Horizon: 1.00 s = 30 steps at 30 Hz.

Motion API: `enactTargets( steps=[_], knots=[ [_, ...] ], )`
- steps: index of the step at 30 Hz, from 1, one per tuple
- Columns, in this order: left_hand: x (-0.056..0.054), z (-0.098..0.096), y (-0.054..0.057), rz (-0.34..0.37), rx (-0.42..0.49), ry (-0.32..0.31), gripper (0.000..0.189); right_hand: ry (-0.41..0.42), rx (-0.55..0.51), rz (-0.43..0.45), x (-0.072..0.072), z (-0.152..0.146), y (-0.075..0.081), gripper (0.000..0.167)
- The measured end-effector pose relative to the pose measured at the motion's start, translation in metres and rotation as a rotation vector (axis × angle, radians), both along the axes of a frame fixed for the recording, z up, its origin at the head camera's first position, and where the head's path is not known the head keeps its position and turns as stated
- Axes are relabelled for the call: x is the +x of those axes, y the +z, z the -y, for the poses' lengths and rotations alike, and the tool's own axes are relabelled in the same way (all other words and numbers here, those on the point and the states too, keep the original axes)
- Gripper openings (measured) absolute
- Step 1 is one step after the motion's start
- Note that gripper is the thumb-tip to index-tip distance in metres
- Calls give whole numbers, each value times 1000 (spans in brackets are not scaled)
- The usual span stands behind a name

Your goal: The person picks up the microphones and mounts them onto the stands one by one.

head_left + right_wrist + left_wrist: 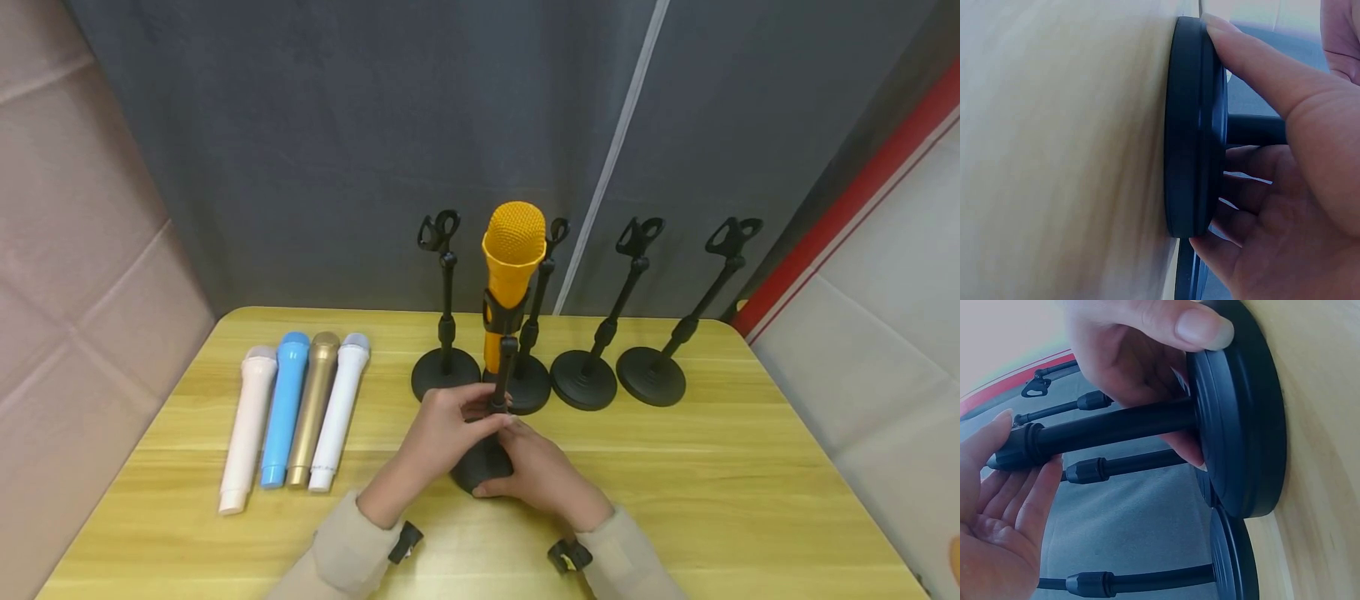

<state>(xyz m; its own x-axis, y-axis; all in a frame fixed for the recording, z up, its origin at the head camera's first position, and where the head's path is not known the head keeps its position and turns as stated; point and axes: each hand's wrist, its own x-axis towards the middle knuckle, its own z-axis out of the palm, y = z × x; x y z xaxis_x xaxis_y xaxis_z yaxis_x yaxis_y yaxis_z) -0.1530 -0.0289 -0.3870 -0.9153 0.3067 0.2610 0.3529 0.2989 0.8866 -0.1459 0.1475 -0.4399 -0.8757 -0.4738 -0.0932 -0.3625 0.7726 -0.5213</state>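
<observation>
Mic (513,242) is resting in the clip (497,315) of the stand (474,450) you are holding mid-table (675,517) in the head view. Your left hand (446,427) is wrapping the pole (507,358) while your right hand (542,473) is holding the base (468,473), probably because that tall load is needing steadying. Four more stands (583,383) are standing behind; four more mics (321,400) are lying side by side at the left, perhaps for easy picking.

The left wrist view is revealing what the head view is hiding: your left fingers (1038,497) are gripping the collar (1029,440).

The right wrist view is showing your right thumb (1260,59) and fingers spanning the base edge-on; whether it is touching the wood, you cannot tell.
</observation>
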Motion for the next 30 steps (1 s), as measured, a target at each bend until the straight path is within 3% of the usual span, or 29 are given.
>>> enactTargets(
  steps=[30],
  knots=[
    [0, -2, -2, -43, -18, 44, 38, 4, -8, 3, 0, -1, 0, 97]
  ],
)
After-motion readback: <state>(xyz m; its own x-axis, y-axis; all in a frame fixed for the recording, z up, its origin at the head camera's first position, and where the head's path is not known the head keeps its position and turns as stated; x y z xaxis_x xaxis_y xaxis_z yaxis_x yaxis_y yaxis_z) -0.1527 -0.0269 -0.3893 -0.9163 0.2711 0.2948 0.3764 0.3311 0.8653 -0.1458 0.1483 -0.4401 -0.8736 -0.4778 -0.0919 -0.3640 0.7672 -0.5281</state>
